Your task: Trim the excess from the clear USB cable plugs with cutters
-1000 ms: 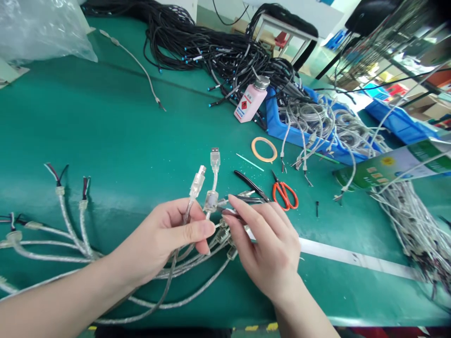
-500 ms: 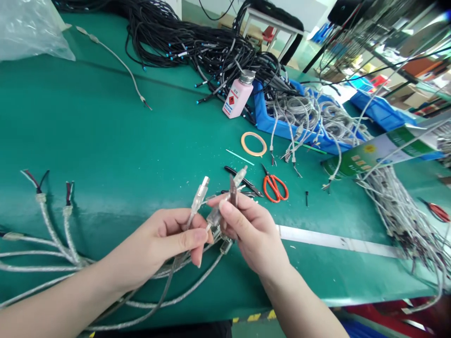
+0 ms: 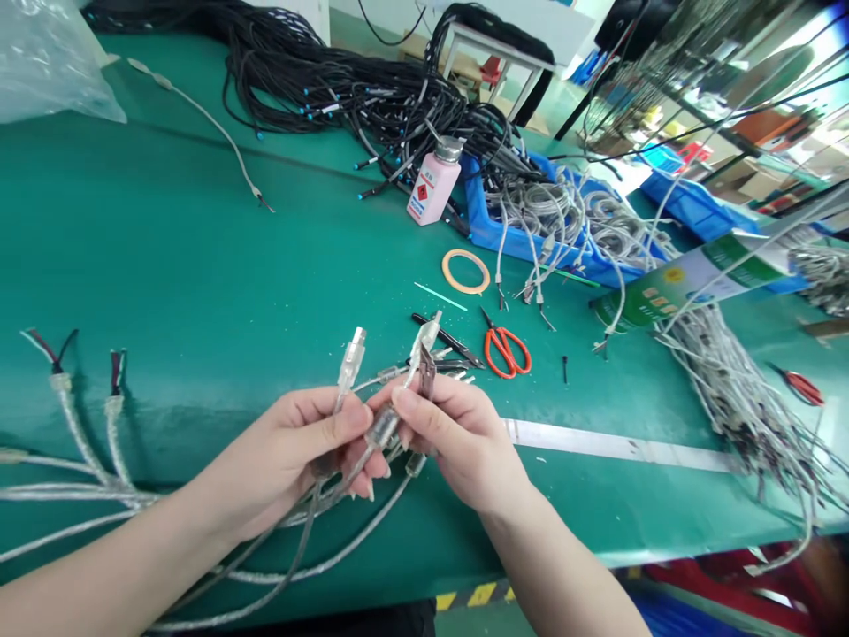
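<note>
My left hand (image 3: 325,442) is closed around a clear-jacketed USB cable, whose see-through plug (image 3: 351,358) points up past the fingertips. Between thumb and fingers, my right hand (image 3: 451,425) pinches a second such cable and a dark, pointed blade-like piece (image 3: 426,373). That second cable's plug (image 3: 428,333) stands above the fingers; its clear cylinder (image 3: 383,426) sits between my two hands, with my left fingers close against it. Grey braided cables (image 3: 332,566) run from beneath the hands toward the left. More plugs lie behind my right hand, partly hidden by it.
Beyond the hands lie black-handled pliers (image 3: 447,341), orange-handled scissors (image 3: 506,349) and a tape roll (image 3: 465,272). A pink bottle (image 3: 434,183) stands beside a blue bin (image 3: 491,232) of coiled cables. Black cables (image 3: 345,80) pile at the back; a cable bundle (image 3: 730,389) lies right.
The cable in my right hand has turned, and its cylinder now shows lower, between the hands. The dark piece is tilted differently. The whole view has shifted slightly.
</note>
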The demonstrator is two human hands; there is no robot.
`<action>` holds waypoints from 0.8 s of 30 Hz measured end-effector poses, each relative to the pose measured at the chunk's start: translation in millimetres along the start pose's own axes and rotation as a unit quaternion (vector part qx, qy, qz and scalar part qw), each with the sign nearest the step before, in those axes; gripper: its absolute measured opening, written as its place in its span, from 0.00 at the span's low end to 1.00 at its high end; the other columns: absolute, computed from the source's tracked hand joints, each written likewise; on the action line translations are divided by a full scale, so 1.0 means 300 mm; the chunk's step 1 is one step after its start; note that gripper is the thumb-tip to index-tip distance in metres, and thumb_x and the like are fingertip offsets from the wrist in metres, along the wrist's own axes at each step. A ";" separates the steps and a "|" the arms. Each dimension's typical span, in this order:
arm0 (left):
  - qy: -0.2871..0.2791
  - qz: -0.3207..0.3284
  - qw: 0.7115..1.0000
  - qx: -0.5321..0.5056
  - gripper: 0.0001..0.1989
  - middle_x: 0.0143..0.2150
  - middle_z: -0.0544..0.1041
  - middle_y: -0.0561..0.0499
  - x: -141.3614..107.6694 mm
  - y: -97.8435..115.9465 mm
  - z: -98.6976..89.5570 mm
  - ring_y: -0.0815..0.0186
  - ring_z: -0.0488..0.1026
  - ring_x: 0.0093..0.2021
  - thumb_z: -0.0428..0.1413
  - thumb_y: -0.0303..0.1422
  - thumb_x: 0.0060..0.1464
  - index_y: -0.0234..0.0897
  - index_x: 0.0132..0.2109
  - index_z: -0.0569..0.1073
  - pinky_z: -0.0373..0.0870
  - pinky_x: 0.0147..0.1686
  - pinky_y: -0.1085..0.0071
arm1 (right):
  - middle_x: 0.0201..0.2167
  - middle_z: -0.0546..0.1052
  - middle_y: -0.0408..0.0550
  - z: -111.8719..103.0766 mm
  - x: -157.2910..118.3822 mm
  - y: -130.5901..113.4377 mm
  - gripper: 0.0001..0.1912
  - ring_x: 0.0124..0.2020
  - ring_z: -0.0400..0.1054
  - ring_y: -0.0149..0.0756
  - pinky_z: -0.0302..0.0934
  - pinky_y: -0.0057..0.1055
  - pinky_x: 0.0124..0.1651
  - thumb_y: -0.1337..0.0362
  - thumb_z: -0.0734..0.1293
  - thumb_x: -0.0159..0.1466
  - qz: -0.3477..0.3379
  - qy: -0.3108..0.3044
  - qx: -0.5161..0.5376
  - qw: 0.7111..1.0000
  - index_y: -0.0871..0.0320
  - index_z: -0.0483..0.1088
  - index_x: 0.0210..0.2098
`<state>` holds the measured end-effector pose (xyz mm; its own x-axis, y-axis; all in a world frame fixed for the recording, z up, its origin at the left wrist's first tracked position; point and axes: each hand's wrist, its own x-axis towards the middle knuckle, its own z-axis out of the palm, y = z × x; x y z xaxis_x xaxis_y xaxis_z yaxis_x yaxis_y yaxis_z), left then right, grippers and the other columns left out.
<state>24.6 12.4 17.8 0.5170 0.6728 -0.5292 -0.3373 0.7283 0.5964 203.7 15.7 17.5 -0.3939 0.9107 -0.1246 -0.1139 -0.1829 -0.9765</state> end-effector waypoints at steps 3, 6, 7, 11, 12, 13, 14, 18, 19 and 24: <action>0.021 0.035 0.999 0.032 0.15 0.23 0.78 0.51 -0.001 -0.003 0.003 0.72 0.70 0.23 0.68 0.42 0.47 0.34 0.27 0.76 0.67 0.24 0.78 | 0.24 0.68 0.41 -0.004 0.006 0.007 0.12 0.24 0.59 0.25 0.56 0.24 0.25 0.56 0.65 0.67 -0.018 0.021 -0.014 1.000 0.58 0.76 0.38; 0.028 0.065 0.996 0.046 0.11 0.27 0.78 0.52 0.001 -0.008 0.000 0.72 0.70 0.27 0.66 0.39 0.51 0.35 0.32 0.78 0.67 0.28 0.78 | 0.23 0.68 0.40 -0.002 0.010 0.005 0.12 0.23 0.59 0.25 0.55 0.24 0.25 0.56 0.65 0.67 -0.041 0.054 -0.055 0.996 0.57 0.76 0.38; 0.024 0.068 0.996 0.049 0.09 0.28 0.78 0.53 0.001 -0.009 -0.002 0.72 0.70 0.28 0.67 0.37 0.50 0.36 0.34 0.78 0.67 0.29 0.78 | 0.23 0.69 0.40 -0.002 0.011 0.000 0.12 0.24 0.60 0.26 0.56 0.24 0.26 0.56 0.65 0.67 -0.044 0.063 -0.074 0.994 0.57 0.76 0.37; 0.040 0.071 0.996 0.045 0.08 0.26 0.77 0.54 0.004 -0.003 -0.009 0.72 0.70 0.27 0.69 0.30 0.45 0.37 0.32 0.78 0.66 0.29 0.77 | 0.27 0.73 0.43 -0.032 0.020 -0.024 0.16 0.26 0.63 0.28 0.60 0.27 0.30 0.53 0.62 0.68 -0.042 0.098 -0.205 0.973 0.58 0.74 0.35; 0.051 0.069 0.996 0.037 0.07 0.25 0.77 0.54 0.005 0.001 -0.011 0.72 0.69 0.26 0.69 0.30 0.46 0.37 0.31 0.78 0.65 0.28 0.78 | 0.28 0.73 0.44 -0.053 0.026 -0.026 0.17 0.27 0.63 0.29 0.61 0.28 0.30 0.52 0.61 0.68 -0.049 0.125 -0.274 0.952 0.58 0.73 0.35; 0.058 0.067 0.996 0.028 0.06 0.25 0.76 0.54 0.005 0.005 -0.012 0.72 0.69 0.26 0.68 0.30 0.48 0.36 0.31 0.78 0.65 0.27 0.78 | 0.29 0.73 0.46 -0.080 0.034 -0.024 0.18 0.27 0.63 0.30 0.61 0.29 0.31 0.53 0.59 0.69 -0.059 0.159 -0.350 0.921 0.59 0.73 0.37; 0.064 0.065 0.996 0.019 0.05 0.25 0.76 0.54 0.005 0.008 -0.014 0.72 0.68 0.26 0.67 0.31 0.49 0.36 0.32 0.78 0.65 0.27 0.79 | 0.30 0.73 0.48 -0.112 0.043 -0.017 0.17 0.29 0.64 0.33 0.62 0.31 0.33 0.55 0.58 0.69 -0.071 0.200 -0.431 0.877 0.59 0.73 0.41; 0.061 0.054 0.997 -0.003 0.05 0.24 0.75 0.54 0.001 0.013 -0.023 0.74 0.67 0.25 0.65 0.31 0.52 0.35 0.36 0.79 0.66 0.26 0.81 | 0.35 0.72 0.59 -0.243 0.079 0.035 0.19 0.39 0.67 0.48 0.64 0.48 0.42 0.59 0.59 0.67 -0.070 0.264 -0.572 0.773 0.67 0.70 0.49; 0.056 0.054 0.997 -0.009 0.05 0.24 0.75 0.54 0.000 0.013 -0.025 0.74 0.66 0.24 0.65 0.31 0.52 0.35 0.37 0.79 0.66 0.26 0.82 | 0.36 0.72 0.61 -0.265 0.085 0.046 0.20 0.40 0.67 0.51 0.63 0.51 0.44 0.59 0.59 0.66 -0.070 0.266 -0.578 0.768 0.68 0.70 0.50; 0.044 0.064 0.996 -0.046 0.07 0.25 0.75 0.53 0.001 0.012 -0.024 0.74 0.66 0.24 0.68 0.31 0.48 0.34 0.35 0.80 0.66 0.25 0.82 | 0.42 0.71 0.62 -0.271 0.091 0.048 0.16 0.44 0.67 0.50 0.63 0.51 0.47 0.60 0.59 0.68 -0.098 0.252 -0.596 0.756 0.64 0.71 0.47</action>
<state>17.9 16.3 15.5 0.3962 0.7662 -0.5060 -0.4682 0.6426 0.6065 265.4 68.1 -14.2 -0.0442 0.9576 0.2847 0.8961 0.1639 -0.4124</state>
